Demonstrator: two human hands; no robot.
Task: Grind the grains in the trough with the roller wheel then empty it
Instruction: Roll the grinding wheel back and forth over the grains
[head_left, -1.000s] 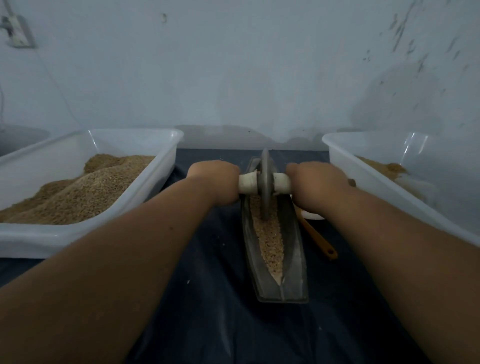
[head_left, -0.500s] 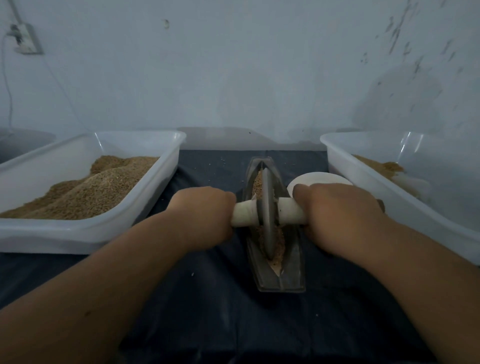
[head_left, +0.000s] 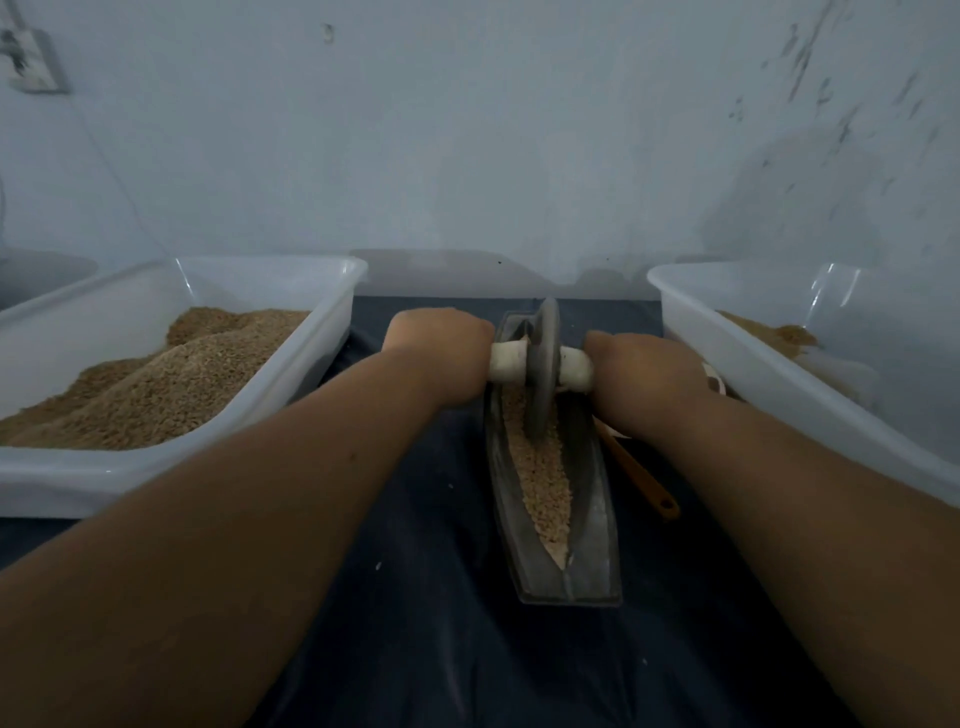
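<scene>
Dark-blue desk cloth (head_left: 415, 649): lies under the trough and all else, with a few pale crumbs scattered on it.

Trough (head_left: 597, 551): grey metal, boat-shaped, flat on the cloth with its long axis running away from the viewer. Judged heavy and rigid. For emptying, best taken by both long rims or both ends and tipped slowly, with the wheel lifted out first.

Grains (head_left: 543, 478): pale and coarse, lying in the trough's groove from the near tip to under the wheel. They are loose and will pour and scatter readily. Many look whole, so grinding is judged unfinished.

Spoon (head_left: 641, 480): orange handle just right of the trough, its bowl hidden under the right forearm.

Roller wheel (head_left: 543, 374): grey disc standing on edge in the groove towards the trough's far end, its rim in the grains. Judged dense and prone to tipping sideways unless both ends are held level.

Axle (head_left: 506, 361): white, through the wheel's hub, the proper place to take hold.

Left hand (head_left: 441, 353): left of the trough, fingers wrapped round the axle's left end.

Right hand (head_left: 644, 374): right of the trough, fingers wrapped round the right end.

Dish (head_left: 714, 379): white sliver right of the trough, behind the right hand.

Left tub (head_left: 52, 478): translucent plastic, left of the trough, heaped with brown grain.

Right tub (head_left: 779, 395): right of the trough, holding a thin tan layer.

Wall (head_left: 467, 156): pale and scuffed, beyond the trough.
</scene>
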